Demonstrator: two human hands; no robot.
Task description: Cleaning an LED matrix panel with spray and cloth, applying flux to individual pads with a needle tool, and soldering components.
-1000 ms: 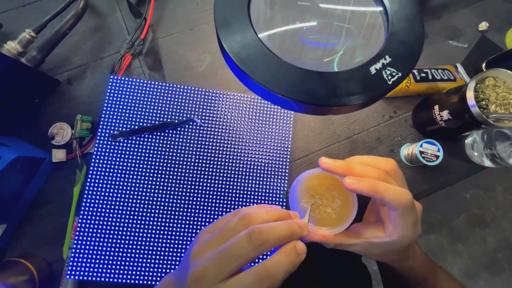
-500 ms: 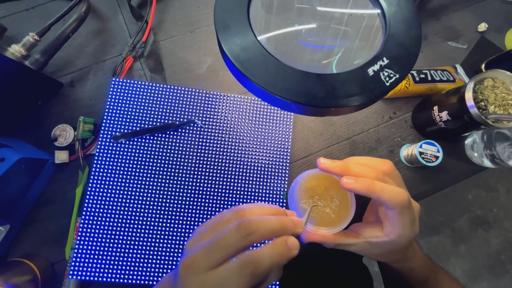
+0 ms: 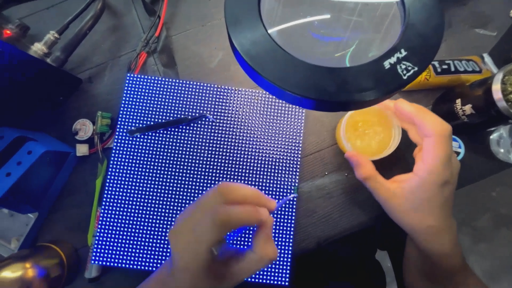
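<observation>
Since a moment ago the right hand [image 3: 421,176] has carried the pinched amber paste jar [image 3: 369,133] right of the lit blue LED panel [image 3: 213,176]; the left hand [image 3: 224,240] — gripping a thin tool [image 3: 282,201] — now works the panel's right edge — loading looks done.

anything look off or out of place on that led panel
One thing: black tweezers lie loose and slanted on the lit LED panel, near its upper left. Nothing looks spilled or damaged. The left hand holds a thin tool over the panel's right edge; the right hand holds the small paste jar level.
</observation>
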